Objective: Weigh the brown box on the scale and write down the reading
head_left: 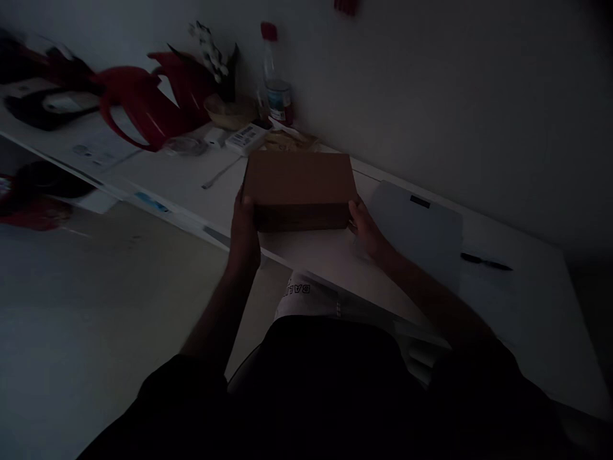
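Note:
A closed brown cardboard box (297,185) sits on the white table (335,255) in dim light. My left hand (244,233) grips the box's left end, fingers wrapped on its side. My right hand (366,230) holds its right end near the front corner. Both forearms reach forward from my dark-clothed body at the bottom of the view.
Right of the box lies a closed grey laptop (416,230), then a black pen (483,260). Behind the box stand a red-capped bottle (275,83), a bowl (230,112), a small white box (246,137) and red objects (143,102). The wall runs close behind.

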`<state>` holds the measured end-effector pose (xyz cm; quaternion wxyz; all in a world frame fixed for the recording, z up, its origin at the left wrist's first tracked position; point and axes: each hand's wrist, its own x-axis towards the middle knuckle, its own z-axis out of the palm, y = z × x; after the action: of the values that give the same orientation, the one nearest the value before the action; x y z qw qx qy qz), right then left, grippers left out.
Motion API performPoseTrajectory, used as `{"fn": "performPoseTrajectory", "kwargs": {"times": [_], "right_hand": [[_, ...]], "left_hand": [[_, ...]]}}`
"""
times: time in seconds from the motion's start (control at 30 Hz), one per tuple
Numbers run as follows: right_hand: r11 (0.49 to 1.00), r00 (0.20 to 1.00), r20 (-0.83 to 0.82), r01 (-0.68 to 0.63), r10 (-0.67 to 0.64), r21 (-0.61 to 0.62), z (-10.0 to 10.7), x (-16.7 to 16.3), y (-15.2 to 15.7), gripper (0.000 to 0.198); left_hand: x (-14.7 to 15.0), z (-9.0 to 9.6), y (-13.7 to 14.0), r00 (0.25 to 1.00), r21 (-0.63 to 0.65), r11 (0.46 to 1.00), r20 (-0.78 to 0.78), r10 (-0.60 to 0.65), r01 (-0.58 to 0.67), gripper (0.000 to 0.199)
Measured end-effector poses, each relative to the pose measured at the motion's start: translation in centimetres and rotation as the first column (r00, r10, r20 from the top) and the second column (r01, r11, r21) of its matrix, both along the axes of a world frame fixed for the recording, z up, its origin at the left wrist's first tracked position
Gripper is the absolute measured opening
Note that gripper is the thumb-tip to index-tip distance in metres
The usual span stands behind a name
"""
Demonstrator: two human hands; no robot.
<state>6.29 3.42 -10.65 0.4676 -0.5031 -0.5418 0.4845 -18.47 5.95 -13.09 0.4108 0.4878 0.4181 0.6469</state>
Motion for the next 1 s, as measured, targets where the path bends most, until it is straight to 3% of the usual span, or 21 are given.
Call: {"fn": "performPoseTrajectory", "kwargs": {"times": [0.33,0.6,0.83,1.0], "right_hand": [[0.999,0.998,0.046,-0.037,0.037,-0.010,2.8,0.3,-1.4,0.091],[0.999,0.996,0.081,-0.041,0.040,0.008,5.4,1.6,-2.3,0.094],[0.985,0.995,0.055,0.073,-0.083,0.155,6.0,3.8,-4.1,0.094],[0.917,0.947,0.085,0.275,-0.311,0.291,6.2,6.1,-6.9,0.083]], "left_hand": [[0.8,1.9,-0.1,0.998,0.029,1.000,0.064,0.000,-0.002,0.046],[2.3,4.8,-0.8,0.997,0.006,1.000,0.075,-0.016,0.015,0.045],[5.0,6.4,-1.1,0.985,0.058,0.989,0.094,-0.142,0.137,0.045],[8.8,6.2,-1.1,0.958,0.055,0.965,0.121,-0.260,0.256,0.052]]}}
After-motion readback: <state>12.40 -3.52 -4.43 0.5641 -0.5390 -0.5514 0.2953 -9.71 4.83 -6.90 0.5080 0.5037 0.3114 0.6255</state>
